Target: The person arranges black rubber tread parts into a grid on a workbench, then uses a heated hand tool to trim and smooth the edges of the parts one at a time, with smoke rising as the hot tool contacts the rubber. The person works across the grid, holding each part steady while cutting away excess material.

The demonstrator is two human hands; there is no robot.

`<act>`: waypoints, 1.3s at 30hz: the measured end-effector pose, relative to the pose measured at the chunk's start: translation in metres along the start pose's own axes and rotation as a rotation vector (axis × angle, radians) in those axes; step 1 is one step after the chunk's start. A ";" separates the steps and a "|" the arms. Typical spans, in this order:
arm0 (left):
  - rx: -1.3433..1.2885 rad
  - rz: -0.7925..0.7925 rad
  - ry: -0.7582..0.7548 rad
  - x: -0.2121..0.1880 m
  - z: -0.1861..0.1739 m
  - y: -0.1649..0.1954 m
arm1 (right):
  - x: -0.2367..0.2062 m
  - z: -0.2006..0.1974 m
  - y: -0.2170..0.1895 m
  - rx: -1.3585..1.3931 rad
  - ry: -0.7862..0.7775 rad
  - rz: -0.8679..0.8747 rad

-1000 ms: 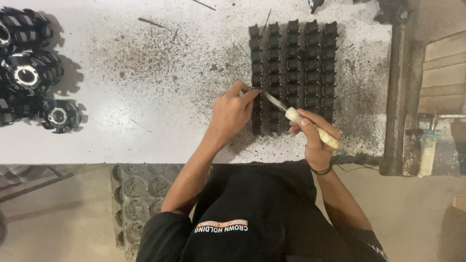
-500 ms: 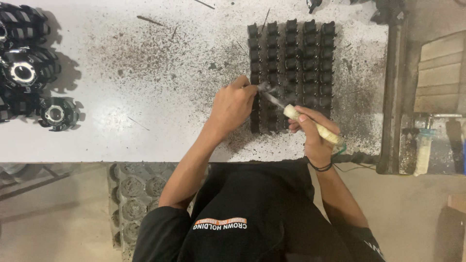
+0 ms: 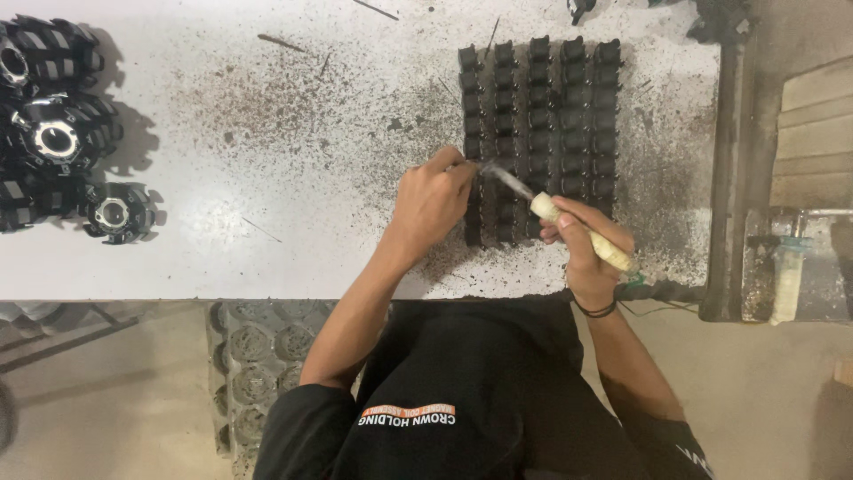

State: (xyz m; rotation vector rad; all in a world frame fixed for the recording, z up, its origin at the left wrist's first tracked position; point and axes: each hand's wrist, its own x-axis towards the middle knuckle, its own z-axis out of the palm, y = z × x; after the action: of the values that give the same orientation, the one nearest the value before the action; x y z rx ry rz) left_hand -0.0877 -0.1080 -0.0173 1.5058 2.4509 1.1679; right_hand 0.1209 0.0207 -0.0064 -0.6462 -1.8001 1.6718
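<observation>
Left hand [image 3: 433,203] fingers pinched on a hidden small part, right hand [image 3: 586,244] clamped around pale-handled tool [image 3: 582,233], tip blurred, over black parts grid [image 3: 542,124] near table's [image 3: 267,133] right edge

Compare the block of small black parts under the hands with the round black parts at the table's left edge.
The small black parts are blocky and packed in straight rows; the round black parts are larger, ring-shaped and loosely grouped. The round ones show shiny metal centres; the small ones show none. The left hand touches the small ones; nothing touches the round ones. Both are black and rest on the white table.
</observation>
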 end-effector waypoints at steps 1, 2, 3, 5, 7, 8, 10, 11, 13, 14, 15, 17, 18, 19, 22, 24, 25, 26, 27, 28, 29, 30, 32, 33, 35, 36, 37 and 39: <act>0.000 0.011 0.023 -0.001 0.000 0.000 | 0.000 0.000 0.000 0.006 -0.019 -0.004; -0.009 0.010 0.021 -0.001 0.001 -0.001 | 0.000 0.000 0.000 0.006 0.011 0.009; -0.018 0.008 0.018 -0.002 0.002 -0.002 | 0.000 0.001 0.000 0.007 0.042 0.023; -0.022 0.000 0.001 -0.002 0.005 -0.005 | 0.000 0.001 0.000 -0.001 0.031 0.010; -0.015 -0.017 -0.038 -0.001 0.009 -0.008 | 0.001 0.000 0.000 -0.015 -0.051 -0.036; -0.001 -0.002 -0.025 0.000 0.010 -0.008 | 0.002 -0.001 0.000 -0.026 -0.055 -0.029; 0.026 0.032 0.002 0.004 0.011 -0.005 | 0.005 -0.005 -0.001 -0.050 -0.062 -0.017; 0.041 0.031 -0.006 0.005 0.007 -0.002 | 0.006 -0.008 -0.002 0.000 -0.034 0.002; 0.075 0.042 -0.012 0.007 -0.009 0.007 | 0.011 -0.014 -0.003 0.099 0.027 0.022; 0.052 0.053 -0.046 0.009 -0.020 0.013 | 0.013 -0.015 -0.002 0.102 0.049 -0.006; 0.029 0.065 -0.083 0.009 -0.034 0.020 | 0.016 -0.016 -0.001 0.106 0.074 -0.031; -0.086 0.152 0.037 0.012 -0.064 0.029 | 0.019 -0.013 0.003 0.123 0.097 -0.026; -0.176 0.220 0.203 0.013 -0.076 0.032 | 0.020 -0.010 0.005 0.135 0.082 0.004; -0.149 0.223 0.261 0.017 -0.082 0.035 | 0.021 -0.006 0.007 0.147 0.064 0.028; -0.012 0.241 0.346 0.032 -0.075 0.030 | 0.023 0.001 0.010 0.112 0.058 0.020; 0.142 0.221 0.236 0.038 -0.047 0.022 | 0.024 0.003 0.009 0.114 0.045 0.036; 0.107 0.151 0.175 0.036 -0.035 0.016 | 0.024 0.003 0.009 0.115 0.044 0.039; 0.071 0.084 0.112 0.034 -0.024 0.009 | 0.025 0.004 0.008 0.117 0.036 0.025; 0.031 0.019 0.043 0.030 -0.015 0.003 | 0.024 0.003 0.007 0.118 0.035 0.015; 0.030 0.038 0.048 0.026 -0.007 -0.003 | 0.024 0.003 0.006 0.116 0.034 0.011; 0.030 0.046 0.054 0.021 -0.002 -0.008 | 0.024 0.003 0.006 0.117 0.037 0.030; 0.036 0.054 0.068 0.018 0.001 -0.012 | 0.024 0.004 0.006 0.120 0.034 0.043; -0.008 0.048 0.072 0.017 0.004 -0.018 | 0.024 0.004 0.007 0.124 0.027 0.048; -0.032 0.042 0.070 0.018 0.004 -0.019 | 0.024 0.004 0.008 0.120 0.021 0.051; -0.067 0.036 0.009 0.024 0.005 -0.021 | 0.025 0.004 0.010 0.114 0.028 0.056; -0.081 0.033 -0.016 0.027 0.005 -0.021 | 0.026 0.004 0.010 0.116 0.036 0.053; -0.069 0.026 -0.023 0.030 0.005 -0.021 | 0.027 0.004 0.011 0.117 0.045 0.044; -0.047 0.012 -0.044 0.032 0.005 -0.021 | 0.027 0.003 0.011 0.124 0.035 0.061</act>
State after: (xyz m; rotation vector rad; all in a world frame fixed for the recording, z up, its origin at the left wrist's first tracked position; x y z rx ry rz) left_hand -0.1182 -0.0856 -0.0231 1.5189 2.3733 1.1727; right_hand 0.0986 0.0386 -0.0151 -0.6775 -1.6521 1.7855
